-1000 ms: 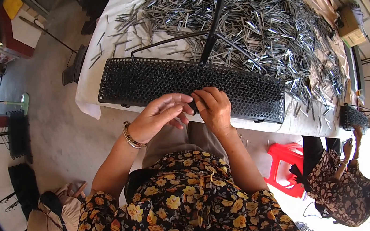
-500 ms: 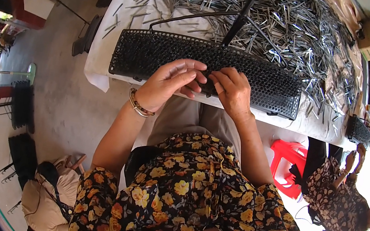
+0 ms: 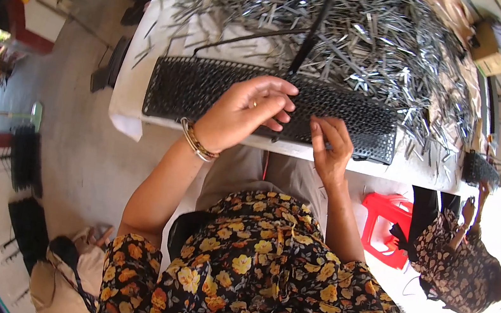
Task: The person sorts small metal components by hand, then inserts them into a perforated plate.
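A long black perforated panel (image 3: 173,91) lies along the near edge of the cloth-covered table, with a black rod frame (image 3: 304,52) rising from it. Over the middle of the panel hovers my left hand (image 3: 247,110), wearing bracelets and a ring; its fingers are loosely curled with gaps between them, and nothing shows in them. At the panel's near edge, to the right, is my right hand (image 3: 333,148), thumb and forefinger drawn together in a pinch. Anything between those fingertips is too small to make out against the dark mesh.
A wide heap of thin, shiny dark strips (image 3: 374,52) covers the table (image 3: 127,85) beyond the panel. To the right stands a red plastic stool (image 3: 376,222), and another person (image 3: 463,263) works at a smaller black mesh piece (image 3: 481,170). A cardboard box (image 3: 490,52) sits at the far right.
My right hand has drawn back from the panel's middle, toward me and to the right, away from my left hand. The left hand has shifted slightly right.
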{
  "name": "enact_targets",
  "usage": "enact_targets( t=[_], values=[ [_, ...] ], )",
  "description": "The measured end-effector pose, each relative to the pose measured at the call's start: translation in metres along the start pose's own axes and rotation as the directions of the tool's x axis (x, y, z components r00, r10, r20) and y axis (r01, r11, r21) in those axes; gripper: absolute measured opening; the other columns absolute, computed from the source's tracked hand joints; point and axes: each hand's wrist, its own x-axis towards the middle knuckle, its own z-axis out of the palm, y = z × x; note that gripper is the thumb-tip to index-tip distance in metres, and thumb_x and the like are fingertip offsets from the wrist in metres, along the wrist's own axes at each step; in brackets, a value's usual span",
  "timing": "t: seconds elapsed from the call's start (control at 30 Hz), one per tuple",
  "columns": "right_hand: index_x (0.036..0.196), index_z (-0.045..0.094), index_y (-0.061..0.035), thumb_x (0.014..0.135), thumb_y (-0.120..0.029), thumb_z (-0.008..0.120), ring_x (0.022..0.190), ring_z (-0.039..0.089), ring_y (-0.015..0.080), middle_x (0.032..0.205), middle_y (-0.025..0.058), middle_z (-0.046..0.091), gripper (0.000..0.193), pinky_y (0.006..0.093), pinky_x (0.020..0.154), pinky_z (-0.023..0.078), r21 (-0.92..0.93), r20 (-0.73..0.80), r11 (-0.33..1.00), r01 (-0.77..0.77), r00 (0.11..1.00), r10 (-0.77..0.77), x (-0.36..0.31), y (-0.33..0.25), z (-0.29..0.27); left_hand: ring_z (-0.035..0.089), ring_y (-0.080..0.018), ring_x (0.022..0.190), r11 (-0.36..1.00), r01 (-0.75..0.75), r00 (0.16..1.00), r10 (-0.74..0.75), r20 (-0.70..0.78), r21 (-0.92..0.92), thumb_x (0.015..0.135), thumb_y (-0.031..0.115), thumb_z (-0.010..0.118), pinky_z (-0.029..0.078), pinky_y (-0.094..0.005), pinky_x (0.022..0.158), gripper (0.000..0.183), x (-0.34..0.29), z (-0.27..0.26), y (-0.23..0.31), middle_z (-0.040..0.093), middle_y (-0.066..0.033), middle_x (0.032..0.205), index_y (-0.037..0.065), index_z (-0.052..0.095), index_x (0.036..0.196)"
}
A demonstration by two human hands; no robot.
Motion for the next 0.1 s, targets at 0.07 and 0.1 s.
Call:
enact_targets(
  t=[0.07, 0.1],
  values=[
    [0.088, 0.068, -0.0025, 0.078, -0.004, 0.067, 0.072, 0.060, 0.0211, 0.084, 0.0096, 0.061, 0.010, 0.0279, 0.062, 0.049, 0.012, 0.007, 0.999, -0.033, 0.999, 0.033, -0.014, 0.008, -0.012, 0.059, -0.0134, 0.088, 0.990, -0.068, 0.994, 0.057, 0.090, 0.122, 0.092, 0.012, 0.051, 0.051, -0.0257, 0.074, 0.026, 0.024, 0.022, 0.012, 0.059, -0.0070, 0.101, 0.003, 0.052, 0.116],
    [0.087, 0.069, -0.0048, 0.078, -0.005, 0.067, 0.074, 0.061, 0.0226, 0.086, 0.0102, 0.062, 0.010, 0.0286, 0.064, 0.049, 0.010, 0.028, 1.000, -0.024, 0.999, 0.024, -0.019, 0.009, -0.019, 0.059, -0.0137, 0.089, 0.977, -0.118, 0.984, 0.091, 0.154, 0.179, 0.092, 0.013, 0.051, 0.051, -0.0258, 0.074, 0.027, 0.039, 0.035, 0.018, 0.059, -0.0071, 0.101, 0.003, 0.052, 0.117]
  ],
)
